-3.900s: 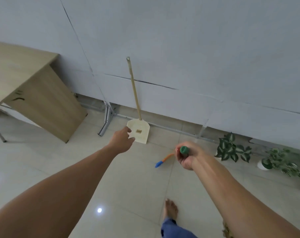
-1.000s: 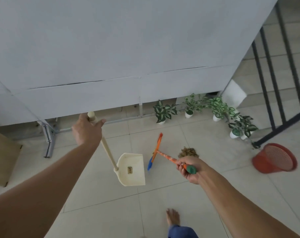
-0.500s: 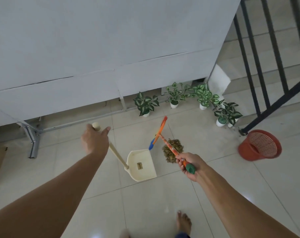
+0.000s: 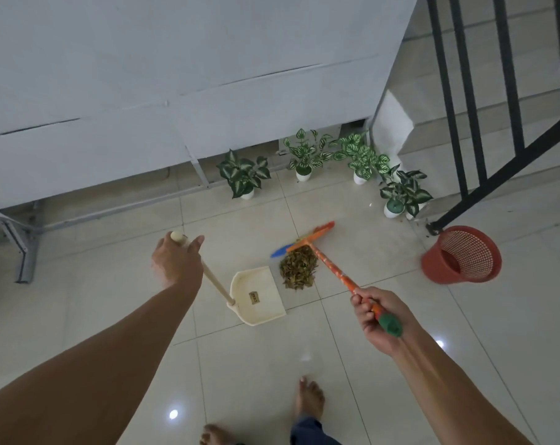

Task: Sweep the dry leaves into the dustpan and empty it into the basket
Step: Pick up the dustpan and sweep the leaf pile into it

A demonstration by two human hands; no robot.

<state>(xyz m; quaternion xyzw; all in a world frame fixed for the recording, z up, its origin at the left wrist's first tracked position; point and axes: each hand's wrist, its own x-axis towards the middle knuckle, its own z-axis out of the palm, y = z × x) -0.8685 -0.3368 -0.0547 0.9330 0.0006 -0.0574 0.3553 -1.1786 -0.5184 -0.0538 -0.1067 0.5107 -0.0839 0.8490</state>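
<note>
Gripping dustpan [image 4: 259, 297] and broom [image 4: 333, 268]; leaves [image 4: 297, 268] just beside pan's edge.

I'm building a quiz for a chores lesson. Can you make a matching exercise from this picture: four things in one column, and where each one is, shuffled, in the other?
Things:
1. dustpan
2. pile of dry leaves
3. red basket
4. broom

Places:
A. on the floor by the foot of the stair railing
B. on the tiles between the dustpan and the broom handle
C. handle gripped in the right hand
D. long handle held at its top by the left hand

Pairs: 1-D, 2-B, 3-A, 4-C
</note>
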